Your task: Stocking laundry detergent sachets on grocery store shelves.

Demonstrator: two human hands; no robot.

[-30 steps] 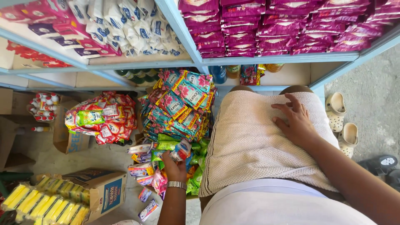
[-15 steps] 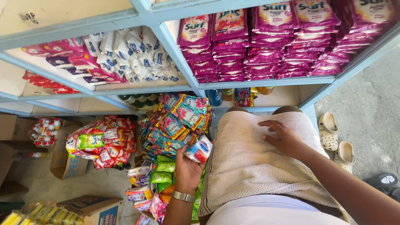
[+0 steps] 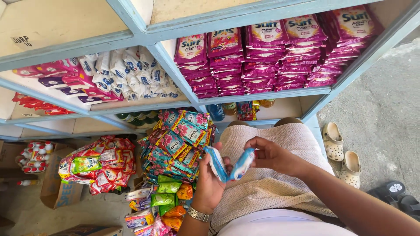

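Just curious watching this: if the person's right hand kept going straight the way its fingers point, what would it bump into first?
The right hand points leftward at the blue-and-white sachets held in the left hand; it already touches them, so those come first.

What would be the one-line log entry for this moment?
left hand: holds blue sachets | right hand: pinches same sachets | nearby: sachet pile
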